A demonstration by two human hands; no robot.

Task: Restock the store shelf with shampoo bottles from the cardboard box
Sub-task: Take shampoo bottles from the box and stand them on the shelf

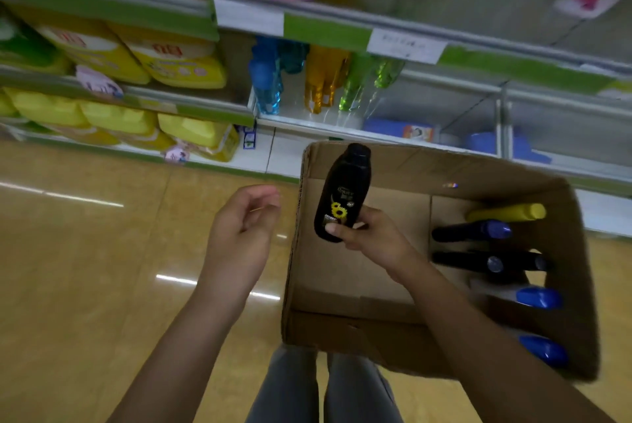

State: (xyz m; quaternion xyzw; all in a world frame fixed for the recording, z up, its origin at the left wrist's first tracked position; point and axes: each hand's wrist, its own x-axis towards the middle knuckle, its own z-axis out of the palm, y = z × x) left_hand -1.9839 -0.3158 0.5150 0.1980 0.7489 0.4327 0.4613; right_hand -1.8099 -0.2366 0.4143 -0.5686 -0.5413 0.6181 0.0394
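Note:
My right hand [372,238] grips the lower end of a black shampoo bottle [345,190] with a yellow flower label, held upright above the open cardboard box [342,333]. Along the box's right side lie several more bottles: a yellow one [506,212], a dark one with a blue cap [472,231], a black one [489,262] and two with bright blue caps [538,298]. My left hand [244,227] hovers left of the box, fingers loosely curled, holding nothing. The store shelf [444,108] stands just behind the box.
The shelf holds blue, orange and green clear bottles [325,80] at its left and blue packs [396,128] lower down. Yellow detergent jugs [119,122] fill the shelves to the left. Glossy tan floor [85,269] spreads on the left. My legs [321,388] show below the box.

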